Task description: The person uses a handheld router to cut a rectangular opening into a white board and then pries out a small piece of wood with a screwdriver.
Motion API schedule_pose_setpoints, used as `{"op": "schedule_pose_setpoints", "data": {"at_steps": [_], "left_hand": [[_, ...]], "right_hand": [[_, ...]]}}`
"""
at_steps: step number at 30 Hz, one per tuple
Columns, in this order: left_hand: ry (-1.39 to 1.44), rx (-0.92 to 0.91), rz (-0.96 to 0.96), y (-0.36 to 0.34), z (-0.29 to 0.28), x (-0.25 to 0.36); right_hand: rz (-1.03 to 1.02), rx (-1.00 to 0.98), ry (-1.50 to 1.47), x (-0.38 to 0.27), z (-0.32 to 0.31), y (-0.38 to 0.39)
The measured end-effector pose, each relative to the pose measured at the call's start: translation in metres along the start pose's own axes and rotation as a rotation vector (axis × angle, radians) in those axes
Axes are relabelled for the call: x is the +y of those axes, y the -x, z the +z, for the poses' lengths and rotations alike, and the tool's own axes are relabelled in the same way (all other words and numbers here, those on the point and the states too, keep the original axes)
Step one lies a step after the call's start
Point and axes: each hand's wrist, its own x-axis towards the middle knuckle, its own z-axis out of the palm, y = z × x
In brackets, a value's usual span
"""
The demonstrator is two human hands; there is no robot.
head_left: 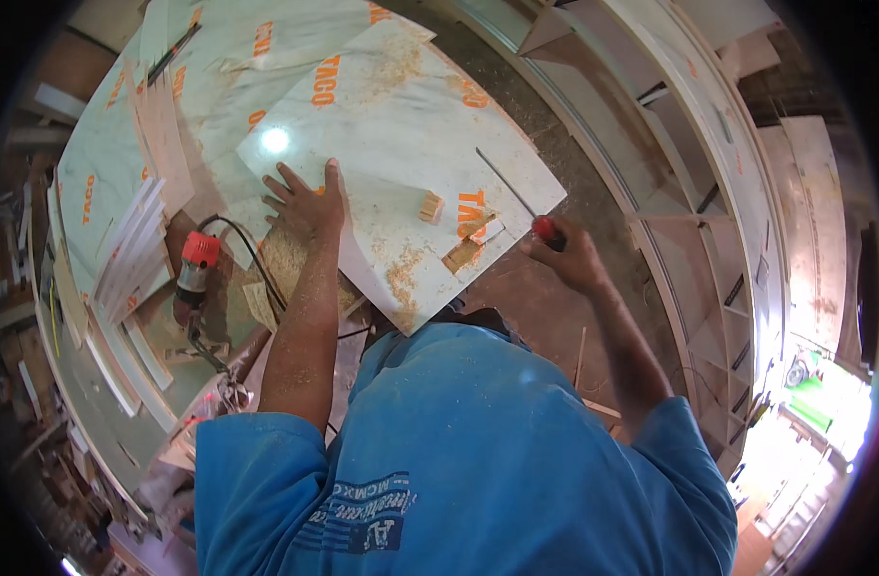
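A white, marble-patterned panel with orange print lies in front of me, its near corner against my body. My left hand presses flat on its left edge, fingers spread. My right hand is closed round the red handle of a screwdriver. The screwdriver's long, thin shaft points forward and left over the panel's right part. Near the right edge, left of my right hand, is a cut recess showing bare wood. A small wood block rests on the panel beyond it. Sawdust is scattered around.
A red and black corded power tool stands left of my left forearm. White strips are stacked beyond it, on a larger printed sheet. Along the right runs a long shelf frame with open compartments.
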Motion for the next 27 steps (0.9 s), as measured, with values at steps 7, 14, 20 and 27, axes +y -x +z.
{"op": "schedule_pose_setpoints", "data": {"at_steps": [7, 14, 20, 27], "left_hand": [[0.001, -0.043, -0.005, -0.004, -0.002, -0.009], [0.053, -0.074, 0.005, -0.009, -0.01, -0.017], [0.136, -0.035, 0.061, -0.004, 0.007, -0.018], [0.204, -0.012, 0.1, -0.009, 0.005, -0.034]], "right_hand": [[0.18, 0.333, 0.028, -0.05, 0.085, 0.004], [-0.073, 0.308, 0.345, -0.059, 0.103, -0.012], [0.073, 0.974, -0.099, -0.006, 0.05, -0.007], [0.419, 1.32, -0.477, 0.026, 0.053, 0.135]]}}
